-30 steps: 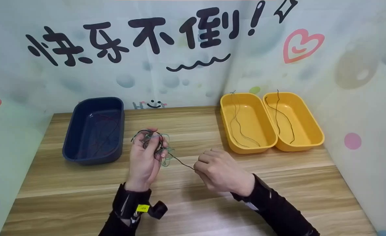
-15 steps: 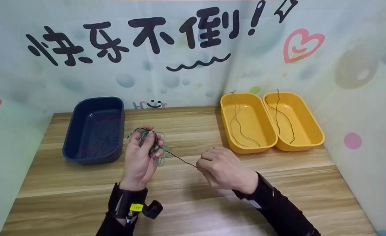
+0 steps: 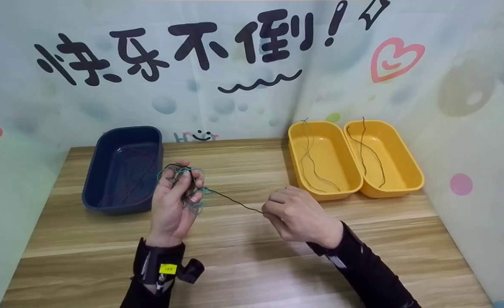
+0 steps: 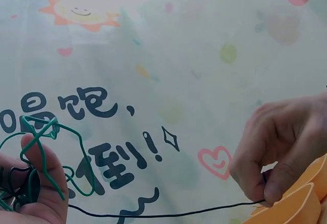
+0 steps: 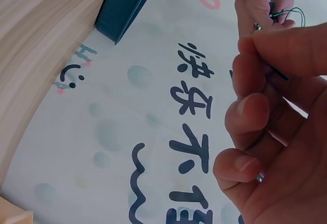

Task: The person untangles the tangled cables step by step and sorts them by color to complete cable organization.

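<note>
- Head view, far left: a dark blue bin (image 3: pixel 119 209) with dim strands (image 3: pixel 140 152) inside.
- My left hand (image 3: pixel 174 209), just beside it, holds a green-and-black wire tangle (image 4: pixel 26 187) under its curled fingers and thumb.
- One black strand (image 3: pixel 234 200) runs from there across to my right hand (image 3: pixel 296 216), which pinches its end above the wooden table (image 3: pixel 234 265).
- Farther right, touching: a left yellow bin (image 3: pixel 326 196) and a right yellow bin (image 3: pixel 390 193), thin wires (image 3: pixel 316 173) in both.

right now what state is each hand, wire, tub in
left hand: gripping green wire, black wire
right hand: pinching black wire
black wire: stretched between hands, sagging
green wire: tangled
blue tub: upright, reddish strands inside
left yellow tub: upright, greyish wires inside
right yellow tub: upright, dark wires inside
</note>
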